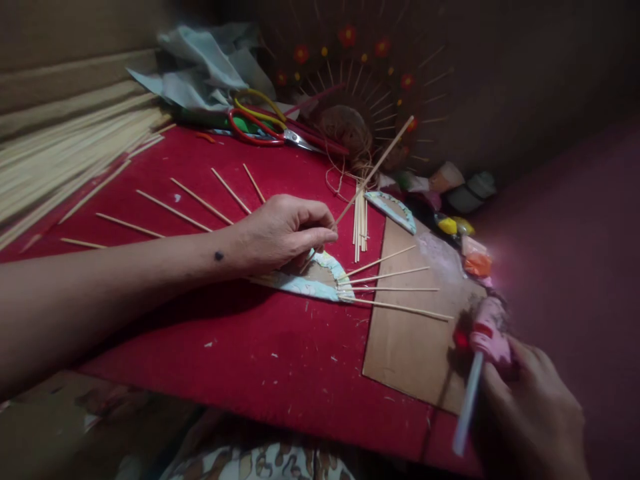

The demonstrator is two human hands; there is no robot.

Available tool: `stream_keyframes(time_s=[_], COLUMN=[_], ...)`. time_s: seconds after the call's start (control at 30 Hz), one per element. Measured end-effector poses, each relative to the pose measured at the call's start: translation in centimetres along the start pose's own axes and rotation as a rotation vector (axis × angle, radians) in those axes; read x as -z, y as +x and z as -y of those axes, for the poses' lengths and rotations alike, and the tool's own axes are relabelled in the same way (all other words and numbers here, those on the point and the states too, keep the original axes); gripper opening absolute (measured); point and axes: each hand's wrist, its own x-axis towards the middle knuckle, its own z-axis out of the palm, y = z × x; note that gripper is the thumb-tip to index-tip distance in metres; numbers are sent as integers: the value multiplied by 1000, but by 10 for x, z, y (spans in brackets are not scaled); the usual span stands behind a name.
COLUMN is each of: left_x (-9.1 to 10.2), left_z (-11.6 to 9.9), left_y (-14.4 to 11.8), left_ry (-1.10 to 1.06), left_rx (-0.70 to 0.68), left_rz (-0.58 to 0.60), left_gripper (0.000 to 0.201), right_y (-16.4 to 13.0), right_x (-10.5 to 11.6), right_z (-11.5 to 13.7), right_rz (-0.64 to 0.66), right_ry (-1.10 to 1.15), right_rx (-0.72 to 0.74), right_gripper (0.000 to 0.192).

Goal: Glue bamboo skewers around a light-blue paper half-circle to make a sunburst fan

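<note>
Sticks already fan from both ends of the half-disc (320, 277); left hand (280, 233) pinches another stick (375, 167) at mid-frame, right hand (530, 407) clenches the glue gun (487, 340) lower right.

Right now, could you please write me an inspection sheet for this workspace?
Surface: red cloth with a brown card sheet on it.
Job's things: half-round piece with thin sticks fanning out; pink glue gun; one long stick.
Clutter: scissors, stick bundle, crumpled cloth, finished fan with red flowers, small coloured bits.
Hands: left hand pinches the long stick over the half-round piece; right hand grips the glue gun.
Cables: nothing seen.
Surroundings: dark, dim wall behind.
</note>
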Motion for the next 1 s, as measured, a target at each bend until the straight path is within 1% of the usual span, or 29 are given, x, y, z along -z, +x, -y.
stream_keyframes(time_s=[0.07, 0.13, 0.2, 0.27, 0.3, 0.33, 0.37, 0.43, 0.47, 0.53, 0.6, 0.7, 0.8, 0.9, 1.0], left_x=[-1, -2, -3, -5, -7, -9, -11, -15, -17, -20, -22, -25, -24, -20, -14], left_z=[0, 1, 0, -1, -3, -5, -8, -13, -16, -20, -23, -23, -16, -9, -5], left_y=[0, 0, 1, 3, 4, 5, 6, 8, 9, 10, 11, 13, 16, 16, 13], left_ry=[-41, -76, -96, -119, -136, -156, -175, -207, -217, -218, -207, -190, -152, -64, 91], left_rx=[30, 50, 56, 59, 61, 66, 73, 87, 88, 66, 29, 2, 12, 1, -27], left_rz=[27, 44, 46, 55, 69, 90, 118, 175, 201, 242, 268, 266, 235, 227, 221], left_gripper=[12, 10, 5, 11, 15, 19, 23, 30, 32, 37, 40, 45, 45, 33, 16], right_y=[2, 5, 8, 13, 16, 20, 25, 35, 41, 52, 61, 70, 80, 91, 97], right_x=[-5, -4, 4, 18, 26, 33, 39, 47, 49, 47, 44, 39, 36, 30, 24], right_z=[-11, -20, -21, -9, 3, 18, 36, 76, 95, 128, 151, 165, 164, 161, 160], right_rz=[76, 113, 81, -28, -116, -183, -248, -235, -245, -170, -145, -119, -89, -52, -20], right_ry=[-22, -11, 8, 49, 103, 189, 323, 523, 552, 485, 416, 315, 220, 163, 162], right_rx=[-55, -10, 84, 178, 222, 304, 419, 628, 690, 815, 890, 919, 842, 730, 696], right_gripper=[52, 52, 48, 39, 32, 26, 22, 27, 30, 32, 26, 23, 27, 29, 28])
